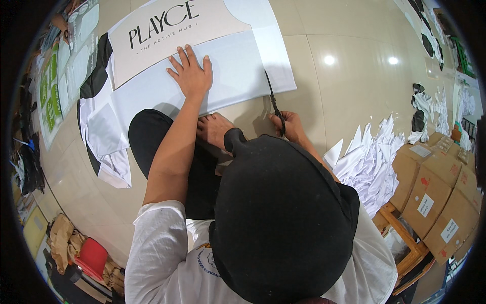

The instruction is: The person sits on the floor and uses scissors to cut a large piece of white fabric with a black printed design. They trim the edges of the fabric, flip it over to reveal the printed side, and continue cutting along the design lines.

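- Left hand (195,78): palm down, flat on the white cloth (228,76), fingers spread wide and pointing away from the body, gripping nothing. Fingertips lap the near edge of the pale lettered sheet (132,66).
- Left forearm (172,147): angled up and slightly right, passing over the black-clad knee (147,126).
- Right hand (289,125): closed round the scissors' handles, beyond the cloth's near edge.
- Scissors (274,103): blades point away from the body, front part over the cloth near its right end — can't tell how far apart they stand, too thin from up here.
- Cloth: laid on the tile floor (329,96) ahead of the person, lettered sheet on its far side.
- Edges: cloth's right edge runs just right of the blades; black fabric (96,76) borders the left end.
- Room: floor shows between the right hand and the white scraps (372,167); boxes (425,187) stand beyond them.
- Near side is tighter — knee and what looks like a bare foot (216,130) sit close to the cloth.
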A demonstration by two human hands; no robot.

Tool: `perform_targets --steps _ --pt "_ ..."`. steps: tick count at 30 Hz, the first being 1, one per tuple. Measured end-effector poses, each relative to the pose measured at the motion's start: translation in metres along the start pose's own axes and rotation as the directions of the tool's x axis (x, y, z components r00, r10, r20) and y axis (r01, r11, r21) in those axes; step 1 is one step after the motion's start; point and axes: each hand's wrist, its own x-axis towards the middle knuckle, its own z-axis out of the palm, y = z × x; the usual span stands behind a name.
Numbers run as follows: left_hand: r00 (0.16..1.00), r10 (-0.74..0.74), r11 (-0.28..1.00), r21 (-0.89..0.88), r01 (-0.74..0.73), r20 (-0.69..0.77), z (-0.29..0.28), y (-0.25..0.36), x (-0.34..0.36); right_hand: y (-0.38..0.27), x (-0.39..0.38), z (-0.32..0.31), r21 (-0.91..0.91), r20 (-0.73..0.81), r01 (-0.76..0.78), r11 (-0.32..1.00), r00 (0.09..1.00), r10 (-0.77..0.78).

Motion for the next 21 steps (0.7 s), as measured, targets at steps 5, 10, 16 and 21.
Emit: perform_targets --steps 5,10,16,21 --pt "1.0 0.003 1.0 0.0 -0.003 -0.004 -0.001 0.001 -0.001 -0.011 -0.003 0.002 0.073 0.016 -0.006 0.997 1.0 0.004" --pt "1.0 0.007 1.0 0.002 -0.007 -0.017 0.0 0.0 -0.001 -0.026 0.009 0.006 0.089 0.029 0.003 0.996 1.0 -0.006" --pt "0.999 0.017 1.0 0.006 -0.017 -0.028 0.001 0.0 -0.001 -0.027 0.02 0.007 0.095 0.017 0.003 0.995 1.0 -0.005" --pt "1.0 0.014 1.0 0.002 -0.014 -0.023 0.001 -0.001 -0.001 -0.022 0.022 0.006 0.084 0.021 0.006 0.996 1.0 -0.008"
